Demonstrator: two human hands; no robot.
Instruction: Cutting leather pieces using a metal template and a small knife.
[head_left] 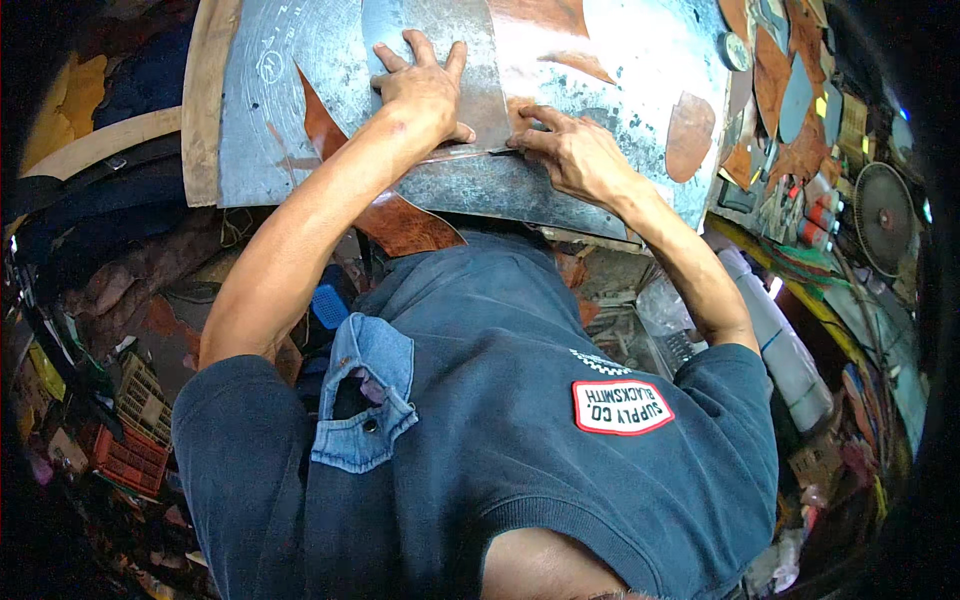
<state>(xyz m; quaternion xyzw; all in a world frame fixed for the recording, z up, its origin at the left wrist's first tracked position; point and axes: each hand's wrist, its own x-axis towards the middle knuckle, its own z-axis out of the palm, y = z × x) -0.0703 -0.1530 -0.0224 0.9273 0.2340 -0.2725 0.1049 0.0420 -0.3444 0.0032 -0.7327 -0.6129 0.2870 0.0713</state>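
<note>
My left hand [420, 98] lies flat with spread fingers on a greyish, straight-edged sheet [478, 70], which rests on a metal-topped worktable [290, 60]. Just right of the sheet's lower corner, my right hand [582, 158] is closed, its fingers pinched together. A thin, dark, blade-like tool [503, 151] juts from them toward the sheet's near edge; the fingers hide most of it. Brown leather [540, 15] shows beyond the sheet's right side. Under my left forearm passes a curved brown leather offcut [405, 226], which hangs over the table's near edge.
An oval brown leather piece [690, 137] lies at the table's right. Near the far right corner sits a small round tin [734, 50]. Several leather scraps [775, 75] and a round fan [884, 218] stand beyond. Red crates [130, 458] and clutter fill the left floor.
</note>
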